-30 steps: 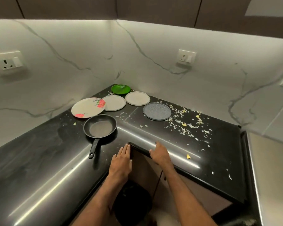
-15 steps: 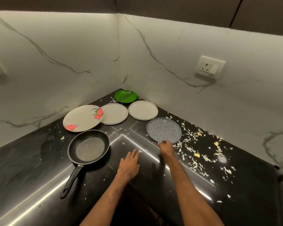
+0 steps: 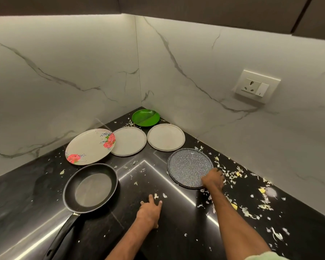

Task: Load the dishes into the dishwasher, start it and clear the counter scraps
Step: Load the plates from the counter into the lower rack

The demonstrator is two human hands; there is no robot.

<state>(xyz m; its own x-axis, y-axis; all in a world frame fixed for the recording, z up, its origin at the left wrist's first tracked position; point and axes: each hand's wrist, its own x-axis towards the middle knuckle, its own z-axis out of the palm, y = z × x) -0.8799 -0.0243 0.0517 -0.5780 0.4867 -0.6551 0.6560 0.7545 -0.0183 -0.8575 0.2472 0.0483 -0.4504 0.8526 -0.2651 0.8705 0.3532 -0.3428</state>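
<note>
Gripping speckled plate [image 3: 188, 166] at near-right rim w/ right hand [image 3: 213, 178], fingers curled over edge; plate lies on counter [image 3: 26, 194] beside scraps [image 3: 233, 174]. Left hand [image 3: 150, 211] flat, fingers spread, near pan [image 3: 90, 188].

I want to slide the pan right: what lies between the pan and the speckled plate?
In the head view, just black counter with a few small scraps; no dish stands between pan and speckled plate.

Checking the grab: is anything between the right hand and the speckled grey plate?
Nothing visible: the right hand grips the near-right rim of the speckled grey plate; scraps only lie beside it.
</note>
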